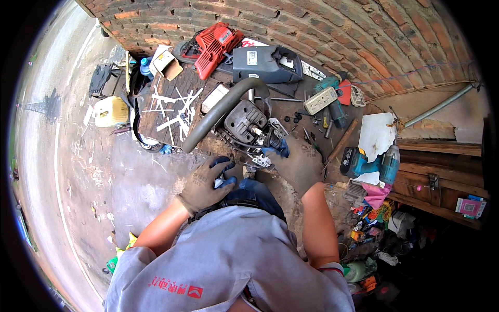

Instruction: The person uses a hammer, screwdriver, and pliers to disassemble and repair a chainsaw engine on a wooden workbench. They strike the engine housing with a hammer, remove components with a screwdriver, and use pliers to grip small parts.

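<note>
A partly stripped chainsaw (244, 122) lies on the workbench in front of me, its grey loop handle (215, 114) arching over the left side. The spark plug (255, 131) shows on the bare engine. My right hand (299, 164), in a grey-brown glove with blue fingertips, reaches to the engine's near right side. Its fingers close around a dark part there, mostly hidden. My left hand (202, 184), gloved alike, is at my lap, left of and nearer than the chainsaw. Its fingers curl around something small and whitish, too hidden to name.
A red slotted cover (218, 49) and a dark grey housing (267, 63) lie along the brick wall. White strips (176, 112) litter the bench's left. To the right are a power strip (320, 100), a wooden stick (343, 140) and a teal cordless driver (371, 164). A yellowish jug (110, 112) stands left.
</note>
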`<state>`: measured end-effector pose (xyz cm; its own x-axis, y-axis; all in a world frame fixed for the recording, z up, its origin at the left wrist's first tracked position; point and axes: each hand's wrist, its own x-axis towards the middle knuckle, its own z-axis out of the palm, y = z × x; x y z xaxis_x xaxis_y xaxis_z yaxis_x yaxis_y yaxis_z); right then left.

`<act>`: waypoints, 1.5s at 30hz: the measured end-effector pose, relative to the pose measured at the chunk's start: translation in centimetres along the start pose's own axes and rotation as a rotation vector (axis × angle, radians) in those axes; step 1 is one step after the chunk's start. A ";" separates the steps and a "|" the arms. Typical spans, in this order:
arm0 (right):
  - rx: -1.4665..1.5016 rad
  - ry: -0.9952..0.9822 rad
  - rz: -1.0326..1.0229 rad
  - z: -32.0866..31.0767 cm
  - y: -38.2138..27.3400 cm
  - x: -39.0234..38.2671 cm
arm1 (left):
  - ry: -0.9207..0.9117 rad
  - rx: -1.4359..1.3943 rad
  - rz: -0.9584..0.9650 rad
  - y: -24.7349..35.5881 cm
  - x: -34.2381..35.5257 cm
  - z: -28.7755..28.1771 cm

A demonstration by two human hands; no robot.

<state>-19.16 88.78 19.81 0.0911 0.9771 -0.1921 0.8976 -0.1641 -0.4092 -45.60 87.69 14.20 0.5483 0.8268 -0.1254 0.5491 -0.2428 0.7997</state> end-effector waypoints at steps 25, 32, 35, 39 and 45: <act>0.333 0.347 0.231 6.0 8.8 -10.2 | 0.356 -0.111 0.097 -1.1 1.1 -9.2; 0.053 0.215 0.232 10.3 9.9 -7.7 | -0.085 -0.220 0.024 -9.9 3.5 -7.7; 0.034 0.226 0.299 11.6 10.6 -6.9 | -0.137 -0.279 0.111 -10.2 4.6 -7.8; 0.032 0.250 0.321 11.8 10.8 -6.3 | -0.025 -0.763 0.117 -10.8 6.9 -7.2; 0.047 0.279 0.339 12.3 11.3 -5.8 | -0.057 -0.381 0.234 -12.7 9.8 -4.8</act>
<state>-14.83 79.54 5.34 0.4955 0.8652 -0.0770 0.7768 -0.4810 -0.4064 -50.28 101.33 5.64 0.6701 0.7398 0.0607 0.1408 -0.2069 0.9682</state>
